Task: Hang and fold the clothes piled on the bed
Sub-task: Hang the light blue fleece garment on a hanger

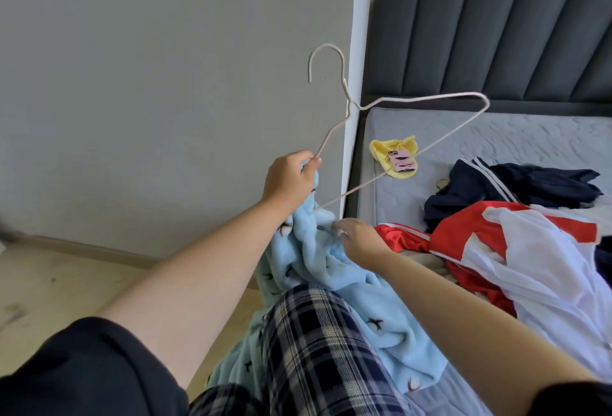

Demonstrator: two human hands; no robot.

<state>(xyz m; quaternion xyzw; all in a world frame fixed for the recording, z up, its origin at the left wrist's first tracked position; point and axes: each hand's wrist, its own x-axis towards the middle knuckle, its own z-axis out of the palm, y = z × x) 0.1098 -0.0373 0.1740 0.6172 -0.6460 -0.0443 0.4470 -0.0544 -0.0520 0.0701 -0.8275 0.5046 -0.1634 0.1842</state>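
Hanger meets blue fleece

The left hand [291,177] pinches the wire hanger [347,103] at its lower corner, together with an edge of the blue fleece [334,270]. The right hand [359,240] pinches the fleece just below. The fleece drapes over the person's lap; red [463,233], white [546,266] and navy [496,187] clothes lie piled on the bed [496,137].

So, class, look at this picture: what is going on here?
A person is working a light blue fleece garment onto a wire hanger. The left hand grips one end of the hanger; the right hand pinches the fleece just below. Red, white and navy clothes lie piled on the mattress.
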